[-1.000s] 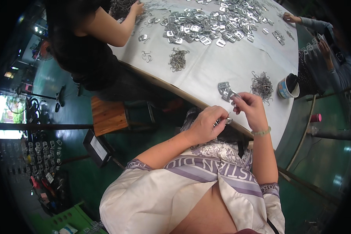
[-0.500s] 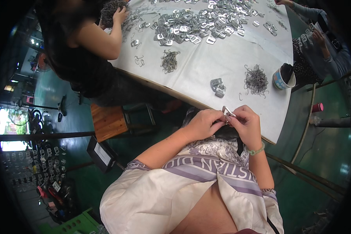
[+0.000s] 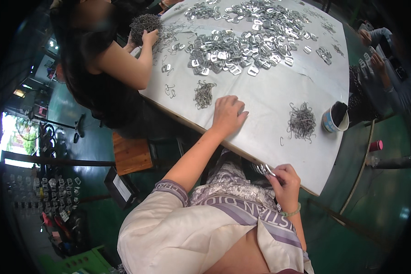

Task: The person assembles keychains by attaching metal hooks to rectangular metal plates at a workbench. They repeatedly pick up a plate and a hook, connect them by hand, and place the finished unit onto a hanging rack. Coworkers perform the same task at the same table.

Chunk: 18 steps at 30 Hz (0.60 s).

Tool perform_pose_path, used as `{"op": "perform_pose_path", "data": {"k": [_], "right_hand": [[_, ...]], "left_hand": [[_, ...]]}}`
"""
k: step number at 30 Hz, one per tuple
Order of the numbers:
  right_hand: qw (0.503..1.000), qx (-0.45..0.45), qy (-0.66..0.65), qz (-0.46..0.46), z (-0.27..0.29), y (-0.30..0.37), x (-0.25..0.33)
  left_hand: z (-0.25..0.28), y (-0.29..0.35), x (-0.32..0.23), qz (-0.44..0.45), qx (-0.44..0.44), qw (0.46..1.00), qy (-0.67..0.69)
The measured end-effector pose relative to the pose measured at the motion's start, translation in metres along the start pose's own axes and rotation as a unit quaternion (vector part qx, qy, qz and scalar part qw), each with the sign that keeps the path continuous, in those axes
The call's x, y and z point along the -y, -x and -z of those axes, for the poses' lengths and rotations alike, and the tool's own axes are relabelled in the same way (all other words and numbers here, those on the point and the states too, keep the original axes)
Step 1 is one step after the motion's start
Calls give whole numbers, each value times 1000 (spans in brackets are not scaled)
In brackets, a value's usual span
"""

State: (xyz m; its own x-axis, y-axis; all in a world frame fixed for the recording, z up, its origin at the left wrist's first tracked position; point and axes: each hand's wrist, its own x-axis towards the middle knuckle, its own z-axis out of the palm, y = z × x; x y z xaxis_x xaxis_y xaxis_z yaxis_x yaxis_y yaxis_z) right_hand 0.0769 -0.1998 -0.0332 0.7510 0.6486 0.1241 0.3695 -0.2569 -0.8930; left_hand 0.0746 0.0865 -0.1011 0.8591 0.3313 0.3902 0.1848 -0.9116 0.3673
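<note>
My left hand [image 3: 227, 116] rests palm down on the white tabletop, its fingers slightly bent and the thumb apart. Just left of it lies a small heap of bent wire hooks [image 3: 203, 94]. What is under the palm is hidden. My right hand [image 3: 286, 185], with a green bead bracelet at the wrist, is by the table's near edge. Between its thumb and fingers it grips several silvery metal buckles [image 3: 263, 170], which stick out to the left. A second heap of wire hooks [image 3: 301, 122] lies on the table beyond my right hand.
A big spread of metal buckles [image 3: 242, 50] covers the table's far middle. A paper tub [image 3: 329, 122] with something dark inside stands at the right edge. At the left, a person [image 3: 128, 68] holds a wire bundle [image 3: 144, 28]. Another person's hand [image 3: 378, 61] is at right. A wooden stool [image 3: 131, 154] stands left.
My hands, together before, are apart now. The left has reached forward and left onto the table. The right holds several buckles, and the small buckle stack has gone from its spot on the table.
</note>
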Motion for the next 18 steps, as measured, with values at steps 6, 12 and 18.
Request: {"op": "perform_pose_path", "data": {"k": [6, 12, 18], "right_hand": [[999, 31, -18, 8, 0, -4, -9], [998, 39, -43, 32, -10, -11, -19], [997, 43, -44, 55, -13, -16, -19]], "left_hand": [[-8, -114, 87, 281, -96, 955, 23], [-41, -167, 56, 338, -31, 936, -95], [-52, -153, 25, 211, 30, 976, -39]]}}
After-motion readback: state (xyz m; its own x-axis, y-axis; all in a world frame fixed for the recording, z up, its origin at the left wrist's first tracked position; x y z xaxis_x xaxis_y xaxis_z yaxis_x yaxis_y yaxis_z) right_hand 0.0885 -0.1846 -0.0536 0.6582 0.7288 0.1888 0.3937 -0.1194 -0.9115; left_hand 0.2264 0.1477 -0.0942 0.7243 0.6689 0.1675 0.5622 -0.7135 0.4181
